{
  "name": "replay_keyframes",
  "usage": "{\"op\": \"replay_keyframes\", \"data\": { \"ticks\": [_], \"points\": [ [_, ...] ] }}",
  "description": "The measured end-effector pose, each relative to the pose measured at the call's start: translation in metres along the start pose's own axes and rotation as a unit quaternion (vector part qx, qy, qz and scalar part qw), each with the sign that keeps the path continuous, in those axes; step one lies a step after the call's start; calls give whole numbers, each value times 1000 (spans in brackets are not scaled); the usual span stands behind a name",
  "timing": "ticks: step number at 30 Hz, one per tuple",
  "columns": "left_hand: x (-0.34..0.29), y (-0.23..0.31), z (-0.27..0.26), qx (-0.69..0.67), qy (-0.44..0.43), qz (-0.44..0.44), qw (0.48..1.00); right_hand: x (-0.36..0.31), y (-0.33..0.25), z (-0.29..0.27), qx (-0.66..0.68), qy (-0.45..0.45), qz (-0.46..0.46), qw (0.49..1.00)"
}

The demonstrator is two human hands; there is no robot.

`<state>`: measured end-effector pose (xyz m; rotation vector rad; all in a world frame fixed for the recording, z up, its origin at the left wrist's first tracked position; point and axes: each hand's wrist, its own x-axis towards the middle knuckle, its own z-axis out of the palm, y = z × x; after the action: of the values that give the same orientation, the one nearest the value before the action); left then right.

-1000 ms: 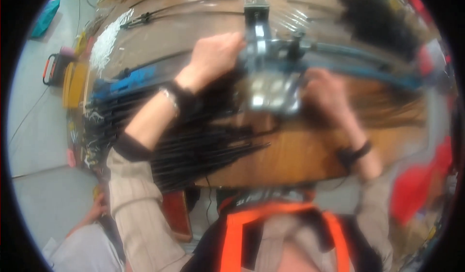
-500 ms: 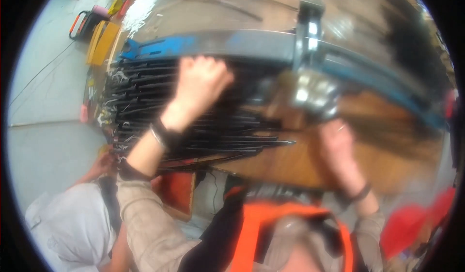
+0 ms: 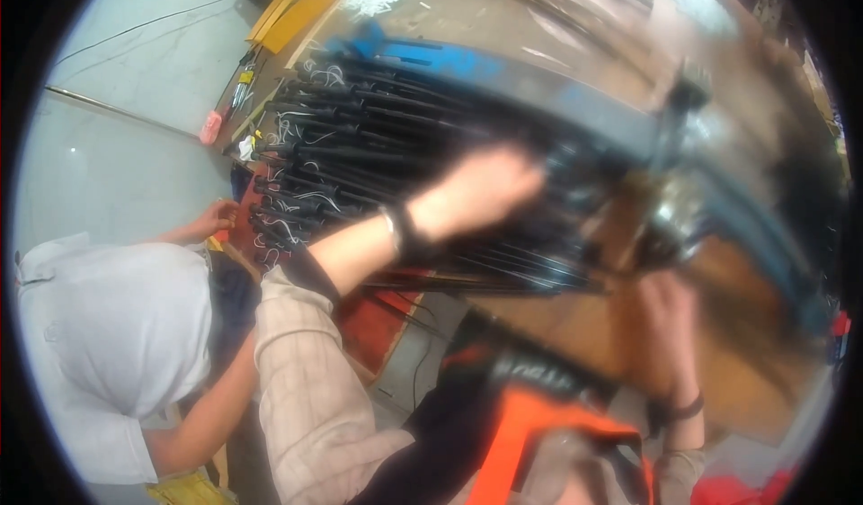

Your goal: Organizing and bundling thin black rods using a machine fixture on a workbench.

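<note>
My left hand (image 3: 490,187), smeared by motion, is curled closed over a wide row of thin black rods (image 3: 351,154). What lies inside its fingers cannot be made out. The rods lie side by side, with thin white wires looped at their left ends. My right hand (image 3: 670,303) is blurred, just below a shiny metal fixture (image 3: 674,213) at the rods' right side; its fingers cannot be read. A long blue and grey metal bar (image 3: 539,87) runs behind the rods to the fixture.
On the left, a co-worker in a light grey shirt (image 3: 117,325) bends close, one hand (image 3: 218,217) by the rods' wired ends. A brown board (image 3: 557,325) lies under the fixture. Yellow pieces (image 3: 292,15) sit at the far left, and a red-orange panel (image 3: 373,325) is below the rods.
The whole view has swung, so the bench sits further right and tilted. My left hand has moved along the rods toward the fixture. My right hand stays near the fixture.
</note>
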<state>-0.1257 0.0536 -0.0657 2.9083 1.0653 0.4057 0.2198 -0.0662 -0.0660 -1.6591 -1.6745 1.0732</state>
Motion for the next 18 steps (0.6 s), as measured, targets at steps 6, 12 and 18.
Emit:
{"op": "replay_keyframes", "data": {
  "ticks": [6,12,18],
  "points": [
    [24,87,0,-48,8,66,997,-4,8,11,42,22,-67,997],
    [39,118,-12,-88,-99,45,990,-24,34,14,-15,135,-134,982],
    [54,132,-19,-80,-58,105,990,-13,24,-5,-220,211,-391,869]
  ]
}}
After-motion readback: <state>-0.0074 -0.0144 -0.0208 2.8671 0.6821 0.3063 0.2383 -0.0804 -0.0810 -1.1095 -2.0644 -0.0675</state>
